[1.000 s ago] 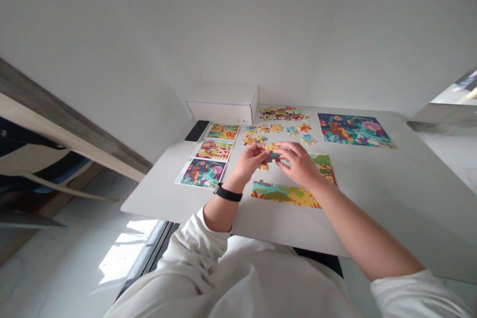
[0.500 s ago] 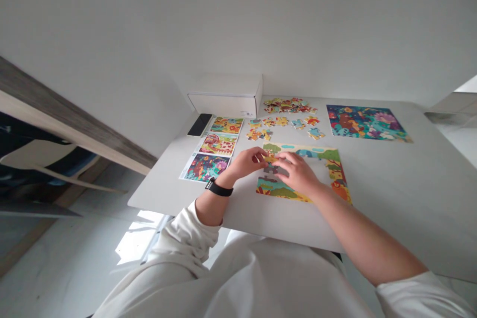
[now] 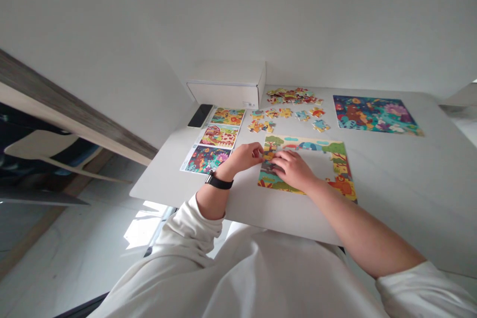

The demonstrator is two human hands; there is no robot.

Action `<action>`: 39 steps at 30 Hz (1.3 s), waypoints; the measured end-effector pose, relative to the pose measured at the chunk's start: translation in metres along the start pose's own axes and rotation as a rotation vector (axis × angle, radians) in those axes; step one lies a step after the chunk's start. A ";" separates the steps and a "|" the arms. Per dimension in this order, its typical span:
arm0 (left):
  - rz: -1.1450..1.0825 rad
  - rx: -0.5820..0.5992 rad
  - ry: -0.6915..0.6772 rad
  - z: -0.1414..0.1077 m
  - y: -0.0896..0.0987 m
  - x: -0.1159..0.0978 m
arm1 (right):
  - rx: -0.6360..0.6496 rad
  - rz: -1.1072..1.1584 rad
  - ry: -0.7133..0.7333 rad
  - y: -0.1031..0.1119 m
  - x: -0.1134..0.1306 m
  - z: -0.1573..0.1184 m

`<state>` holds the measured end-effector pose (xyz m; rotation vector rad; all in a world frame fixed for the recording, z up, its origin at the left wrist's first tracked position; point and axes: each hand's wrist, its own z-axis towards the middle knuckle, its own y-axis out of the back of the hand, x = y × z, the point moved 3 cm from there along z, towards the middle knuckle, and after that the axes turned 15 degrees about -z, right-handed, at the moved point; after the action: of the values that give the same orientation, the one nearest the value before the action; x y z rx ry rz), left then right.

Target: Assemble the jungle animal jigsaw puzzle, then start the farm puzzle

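A jigsaw puzzle with a jungle picture (image 3: 309, 193) lies in front of me, its border joined around an open middle where the white table shows. My right hand (image 3: 294, 170) rests over the puzzle's left side, fingers stretched out and pressed down on pieces there. At the left edge of the puzzle, my left hand (image 3: 246, 158) has its fingers loosely curved, and I see nothing held in them. The pieces right under the fingertips are partly hidden. Behind the puzzle lie several loose animal pieces (image 3: 285, 113), and past them a pile of mixed puzzle pieces (image 3: 294, 95).
A sheet with three reference pictures (image 3: 219, 136) lies left, beside a black phone (image 3: 200, 116). A white box (image 3: 225, 92) stands at the back against the wall. A dark, colourful finished puzzle (image 3: 376, 115) lies at the back right. The table's front edge (image 3: 283, 231) is close to my body.
My right-hand fingers have gone from curled above the puzzle's left side to flatter on it. The left side's pieces now look closer together. The camera view has shifted slightly.
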<state>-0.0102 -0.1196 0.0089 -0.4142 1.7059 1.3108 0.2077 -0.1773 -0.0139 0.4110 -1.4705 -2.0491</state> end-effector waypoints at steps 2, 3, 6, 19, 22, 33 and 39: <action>-0.013 0.003 -0.001 -0.001 0.000 0.000 | -0.007 -0.001 -0.012 0.001 0.000 -0.001; -0.015 0.007 -0.004 -0.001 0.000 0.001 | -0.007 -0.005 -0.020 0.002 0.000 -0.002; 0.002 0.019 -0.013 0.000 -0.002 0.002 | 0.012 -0.020 -0.034 0.003 -0.001 -0.005; 0.105 0.085 -0.090 -0.001 0.001 0.004 | 0.061 -0.016 0.022 0.006 0.005 -0.007; 0.129 0.092 -0.133 -0.002 0.000 0.005 | 0.065 -0.014 0.030 0.007 0.005 -0.007; 0.152 0.098 -0.212 -0.004 0.001 0.004 | 0.145 0.027 0.013 0.010 0.005 -0.005; 0.162 0.098 -0.206 -0.008 0.003 0.001 | 0.161 0.006 0.044 0.010 0.005 -0.006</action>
<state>-0.0164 -0.1250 0.0094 -0.0812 1.6479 1.3292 0.2096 -0.1874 -0.0060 0.5119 -1.6130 -1.9111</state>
